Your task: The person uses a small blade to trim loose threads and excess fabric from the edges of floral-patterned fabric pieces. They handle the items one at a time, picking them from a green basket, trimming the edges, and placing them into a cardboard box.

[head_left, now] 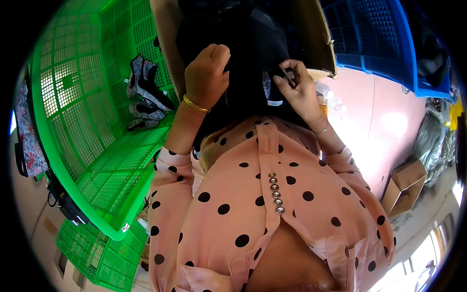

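Observation:
Black cloth (253, 58) spreads in front of me, with a strip of patterned fabric (266, 83) and a small white label (275, 103) showing at its lower right. My left hand (206, 75) is closed in a fist at the cloth's left side and grips it; the fingertips are turned out of sight. At the right side, my right hand (300, 90) is closed around a small thin metal tool (290, 75), whose exact kind is too small to make out. The right fingertips are close beside the cloth.
An open cardboard box (321, 36) holding dark material stands ahead. To the left, a large green plastic crate (73, 131) contains patterned garments (146, 90). A blue crate (372, 53) sits at the far right, with a clear plastic bottle (331, 97) and a small carton (406, 187) nearer.

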Tool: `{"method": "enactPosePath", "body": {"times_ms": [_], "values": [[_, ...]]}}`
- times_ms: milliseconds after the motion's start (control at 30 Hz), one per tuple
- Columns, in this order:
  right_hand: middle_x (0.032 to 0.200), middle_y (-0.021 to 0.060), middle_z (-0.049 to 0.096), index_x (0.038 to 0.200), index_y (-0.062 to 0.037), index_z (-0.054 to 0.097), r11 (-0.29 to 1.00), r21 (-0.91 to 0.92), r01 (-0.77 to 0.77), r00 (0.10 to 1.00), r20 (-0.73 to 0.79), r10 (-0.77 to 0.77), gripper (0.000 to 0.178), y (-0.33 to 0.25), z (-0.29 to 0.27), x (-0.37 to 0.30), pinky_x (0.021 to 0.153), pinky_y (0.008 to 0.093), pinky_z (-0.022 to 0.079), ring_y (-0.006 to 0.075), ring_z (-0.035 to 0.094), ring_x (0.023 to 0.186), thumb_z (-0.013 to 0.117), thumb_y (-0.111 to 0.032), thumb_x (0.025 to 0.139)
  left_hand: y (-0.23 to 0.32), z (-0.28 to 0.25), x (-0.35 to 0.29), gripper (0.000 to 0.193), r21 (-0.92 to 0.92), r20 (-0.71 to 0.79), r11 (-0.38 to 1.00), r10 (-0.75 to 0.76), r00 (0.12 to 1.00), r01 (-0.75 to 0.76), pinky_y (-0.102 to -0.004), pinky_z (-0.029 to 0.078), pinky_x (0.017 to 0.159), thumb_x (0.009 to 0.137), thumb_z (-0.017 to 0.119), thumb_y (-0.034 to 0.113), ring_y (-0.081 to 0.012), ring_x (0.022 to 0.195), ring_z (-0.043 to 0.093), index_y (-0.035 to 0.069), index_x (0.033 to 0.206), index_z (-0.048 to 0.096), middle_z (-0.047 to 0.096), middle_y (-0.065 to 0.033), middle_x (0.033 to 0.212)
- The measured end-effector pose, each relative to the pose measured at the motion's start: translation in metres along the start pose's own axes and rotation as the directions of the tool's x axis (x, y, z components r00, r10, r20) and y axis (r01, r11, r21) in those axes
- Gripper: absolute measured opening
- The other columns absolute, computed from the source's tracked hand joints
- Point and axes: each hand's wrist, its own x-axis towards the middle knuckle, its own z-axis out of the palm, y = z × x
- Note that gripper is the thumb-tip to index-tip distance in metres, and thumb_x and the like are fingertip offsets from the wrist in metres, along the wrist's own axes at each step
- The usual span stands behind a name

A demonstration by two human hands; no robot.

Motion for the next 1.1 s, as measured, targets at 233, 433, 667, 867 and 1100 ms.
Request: {"method": "enactPosePath", "body": {"times_ms": [233, 433, 667, 867, 1100], "values": [[0.064, -0.0026, 0.051, 0.104, 0.0006, 0.06, 0.879, 0.31, -0.363, 0.916, 0.29, 0.277, 0.026, -0.007, -0.006, 0.011, 0.053, 0.0198, 0.037, 0.0032, 0.043, 0.059, 0.069, -0.018, 0.089, 0.009, -0.026, 0.011, 0.037, -0.183, 0.127, 0.983, 0.001, 0.992, 0.023, -0.0368, 0.047, 0.074, 0.065, 0.067, -0.009, -0.0307, 0.085, 0.059, 0.005, 0.098, 0.055, 0.058, -0.0094, 0.096], [0.067, -0.007, 0.052, 0.098, -0.0001, 0.064, 0.875, 0.348, -0.337, 0.929, 0.272, 0.25, 0.017, -0.01, 0.004, 0.014, 0.053, 0.018, 0.035, 0.001, 0.041, 0.061, 0.067, -0.015, 0.091, 0.031, -0.04, 0.028, 0.033, -0.14, -0.057, 0.969, 0.197, 0.979, -0.203, -0.0348, 0.048, 0.079, 0.067, 0.078, 0.008, -0.0249, 0.091, 0.059, 0.01, 0.098, 0.067, 0.063, -0.0026, 0.098], [0.068, -0.0076, 0.052, 0.097, -0.0019, 0.064, 0.884, 0.367, -0.289, 0.948, 0.235, 0.212, 0.014, -0.011, 0.006, 0.012, 0.054, 0.0184, 0.035, 0.001, 0.039, 0.062, 0.067, -0.014, 0.091, 0.041, -0.011, 0.033, 0.016, -0.006, -0.048, 0.964, 0.266, 0.963, -0.267, -0.0307, 0.047, 0.072, 0.068, 0.077, 0.013, -0.019, 0.084, 0.055, 0.012, 0.08, 0.068, 0.059, 0.0016, 0.083], [0.066, -0.0024, 0.053, 0.107, -0.0025, 0.061, 0.955, 0.221, -0.2, 0.958, 0.249, 0.143, 0.023, -0.009, -0.003, 0.017, 0.056, 0.0204, 0.04, 0.0052, 0.045, 0.06, 0.062, -0.022, 0.094, 0.03, -0.007, 0.043, 0.009, -0.11, 0.057, 0.977, 0.191, 0.98, -0.184, -0.031, 0.047, 0.073, 0.073, 0.075, 0.011, -0.0202, 0.082, 0.056, 0.009, 0.079, 0.068, 0.063, -0.0004, 0.081], [0.068, 0.016, 0.062, 0.098, -0.0036, 0.058, 0.939, -0.336, 0.07, 0.991, 0.131, -0.027, 0.041, -0.007, -0.026, 0.019, 0.054, 0.0348, 0.048, 0.0299, 0.064, 0.063, 0.057, -0.044, 0.093, 0.015, -0.009, 0.048, 0.01, -0.406, 0.22, 0.912, 0.031, 0.975, 0.062, -0.028, 0.047, 0.075, 0.08, 0.074, 0.011, -0.0163, 0.079, 0.058, 0.003, 0.083, 0.068, 0.066, -0.0027, 0.08]]}}
